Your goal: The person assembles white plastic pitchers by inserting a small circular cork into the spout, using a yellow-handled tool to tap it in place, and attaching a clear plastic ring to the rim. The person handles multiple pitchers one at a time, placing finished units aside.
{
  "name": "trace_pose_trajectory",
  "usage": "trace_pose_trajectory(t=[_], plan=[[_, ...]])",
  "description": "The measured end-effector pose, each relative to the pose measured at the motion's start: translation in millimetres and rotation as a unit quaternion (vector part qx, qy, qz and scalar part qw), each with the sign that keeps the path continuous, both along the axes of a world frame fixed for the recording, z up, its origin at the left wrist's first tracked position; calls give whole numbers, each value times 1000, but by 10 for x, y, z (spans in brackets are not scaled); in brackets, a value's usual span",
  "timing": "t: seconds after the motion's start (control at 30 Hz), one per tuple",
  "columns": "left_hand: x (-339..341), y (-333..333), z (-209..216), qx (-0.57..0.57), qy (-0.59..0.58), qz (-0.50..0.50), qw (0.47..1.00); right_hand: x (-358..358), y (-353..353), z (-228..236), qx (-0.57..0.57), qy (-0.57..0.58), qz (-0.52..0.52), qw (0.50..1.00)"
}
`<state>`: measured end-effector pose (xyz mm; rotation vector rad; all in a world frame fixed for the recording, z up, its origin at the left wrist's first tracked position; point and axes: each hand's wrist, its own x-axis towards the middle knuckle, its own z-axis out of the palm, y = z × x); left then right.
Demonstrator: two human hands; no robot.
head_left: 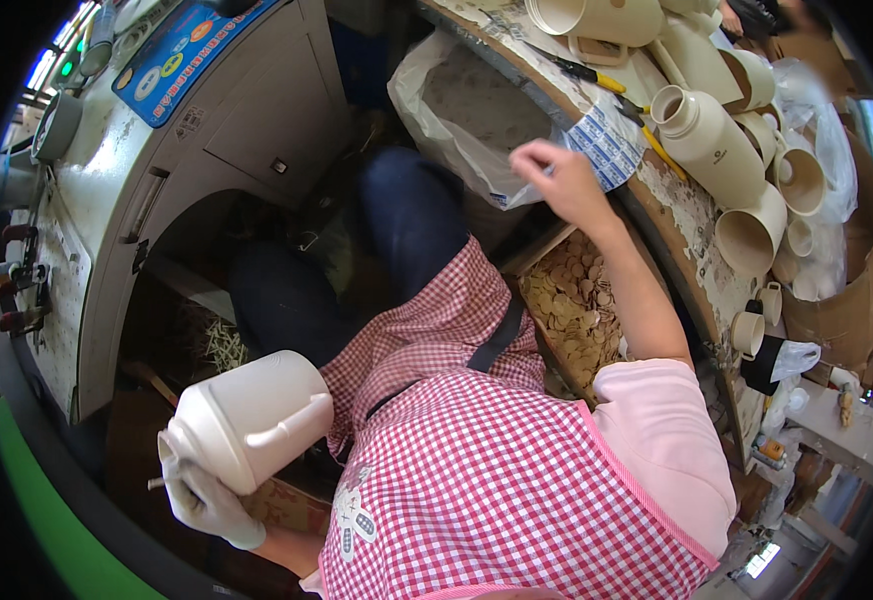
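At the lower left, my left hand (206, 503) wears a thin white glove. Its fingers are closed at the neck of a cream plastic jug body (262, 415), which lies tilted with its handle toward my apron. A small pale stub pokes out beside the gloved fingers; its kind is unclear. My bare right hand (565, 182) is raised at the upper middle, in front of a white plastic bag (477, 95). Its fingers are half bent and apart from the thumb, with nothing visible between them. Just beside it, a blue and white printed sheet (607, 145) hangs over the bench edge.
Several cream jugs (712, 145) crowd the worn bench (682, 225) on the right, beside yellow-handled tools (597, 77). Below the bench, a box holds many pale flat discs (569, 300). To the left stands a light machine cabinet (247, 120) with a blue mat (185, 55).
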<state>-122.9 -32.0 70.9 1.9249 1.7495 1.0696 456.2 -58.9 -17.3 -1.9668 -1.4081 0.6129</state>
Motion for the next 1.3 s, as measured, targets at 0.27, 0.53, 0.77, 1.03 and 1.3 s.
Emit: trace_pose_trajectory(t=[0.27, 0.53, 0.77, 1.03, 1.3], plan=[[341, -104, -264, 119, -183, 38, 975, 1487, 549, 329, 28, -422, 34, 906], [254, -497, -34, 32, -237, -52, 970, 141, 700, 664, 0, 179, -76, 981], [513, -77, -94, 138, 206, -130, 960, -2068, 366, 1062, -233, 368, 344, 832], [574, 62, -424, 141, 195, -264, 934, -2673, 525, 1216, -117, -114, 516, 841], [614, 119, -545, 149, 191, -279, 929, -2767, 874, 1191, -397, -72, 537, 741]])
